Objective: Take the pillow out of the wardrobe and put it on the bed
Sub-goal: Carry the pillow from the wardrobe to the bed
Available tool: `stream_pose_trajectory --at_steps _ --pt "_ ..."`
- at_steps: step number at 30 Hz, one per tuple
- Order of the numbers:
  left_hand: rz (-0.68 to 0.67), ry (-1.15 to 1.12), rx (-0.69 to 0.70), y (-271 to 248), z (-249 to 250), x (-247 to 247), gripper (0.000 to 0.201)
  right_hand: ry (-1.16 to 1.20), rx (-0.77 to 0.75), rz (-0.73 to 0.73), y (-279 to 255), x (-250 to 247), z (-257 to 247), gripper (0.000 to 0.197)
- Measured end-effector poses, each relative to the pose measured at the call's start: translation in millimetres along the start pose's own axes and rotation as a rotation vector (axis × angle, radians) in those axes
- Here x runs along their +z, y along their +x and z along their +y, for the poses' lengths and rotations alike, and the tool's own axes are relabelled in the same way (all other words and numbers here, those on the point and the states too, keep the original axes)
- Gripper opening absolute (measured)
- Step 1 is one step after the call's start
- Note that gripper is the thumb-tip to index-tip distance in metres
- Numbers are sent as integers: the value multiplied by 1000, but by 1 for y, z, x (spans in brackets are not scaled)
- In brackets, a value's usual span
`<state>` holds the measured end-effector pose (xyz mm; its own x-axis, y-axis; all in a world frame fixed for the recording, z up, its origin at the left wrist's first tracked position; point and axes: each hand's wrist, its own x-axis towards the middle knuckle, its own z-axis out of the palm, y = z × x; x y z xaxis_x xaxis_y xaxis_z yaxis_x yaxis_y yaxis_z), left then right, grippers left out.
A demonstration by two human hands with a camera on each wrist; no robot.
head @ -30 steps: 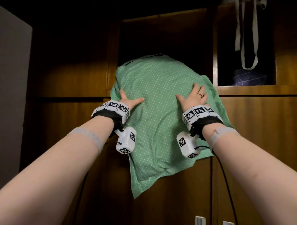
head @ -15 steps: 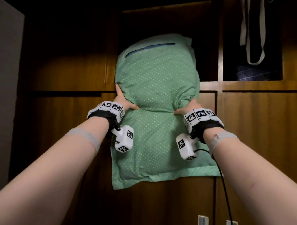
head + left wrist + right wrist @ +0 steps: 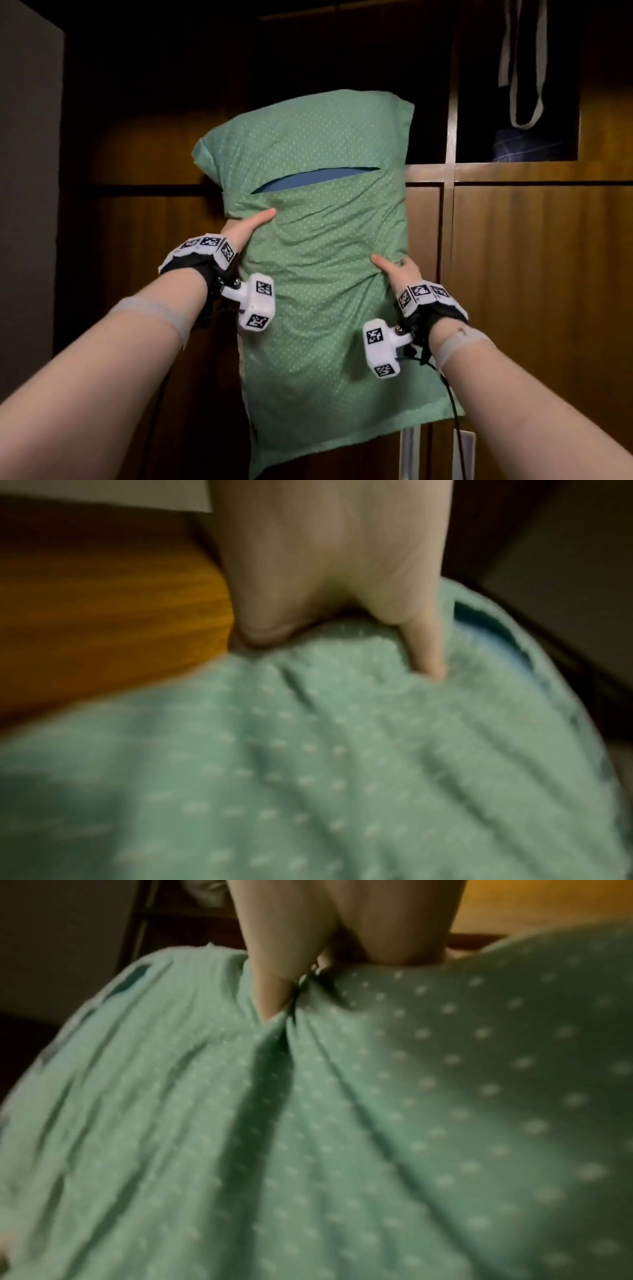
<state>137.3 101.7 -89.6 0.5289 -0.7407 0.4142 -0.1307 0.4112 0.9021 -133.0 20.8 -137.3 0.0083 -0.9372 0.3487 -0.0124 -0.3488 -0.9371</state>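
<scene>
A green pillow (image 3: 322,274) with small white dots hangs upright in front of the dark wooden wardrobe (image 3: 531,274), out of its open compartment. A slit in its cover shows blue inside. My left hand (image 3: 245,229) grips the pillow's left edge, thumb pressed on the front, fingers hidden behind. My right hand (image 3: 399,270) grips the right edge lower down, thumb on the front. In the left wrist view the thumb digs into the pillow (image 3: 342,750). In the right wrist view the thumb creases the pillow (image 3: 342,1123).
The open dark compartment (image 3: 342,61) lies above and behind the pillow. A second open compartment at upper right holds white straps (image 3: 524,68) and dark folded cloth (image 3: 534,145). Closed wardrobe doors fill the lower right. A grey wall (image 3: 27,205) stands at the left.
The pillow has come out of the compartment and down, now hanging free in front of the doors. Both hands went from lying flat on it to gripping its side edges.
</scene>
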Motion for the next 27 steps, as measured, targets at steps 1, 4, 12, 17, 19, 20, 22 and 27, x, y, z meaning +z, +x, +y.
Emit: stream_pose_trajectory --at_steps 1,4,12,17,19,20,22,27 --pt "53 -10 22 5 2 -7 123 9 3 -26 -3 2 -4 60" --pt "248 52 -11 3 6 -36 143 -28 -20 -100 -4 6 -5 82" --pt "541 256 -155 -75 40 -72 73 -150 50 -464 -21 50 23 90" --pt "700 264 11 -79 57 -83 51 -267 -64 -527 -34 79 4 43" --pt "751 265 83 -65 58 -96 56 -224 -140 -539 -25 98 -10 38" --pt "759 287 108 -58 57 -103 58 -206 -210 -526 -22 109 -19 36" --pt "766 310 157 -43 56 -114 62 -191 -367 -486 -16 131 -39 34" --pt "804 475 139 0 54 -150 69 -166 -622 -283 -1 180 -86 37"
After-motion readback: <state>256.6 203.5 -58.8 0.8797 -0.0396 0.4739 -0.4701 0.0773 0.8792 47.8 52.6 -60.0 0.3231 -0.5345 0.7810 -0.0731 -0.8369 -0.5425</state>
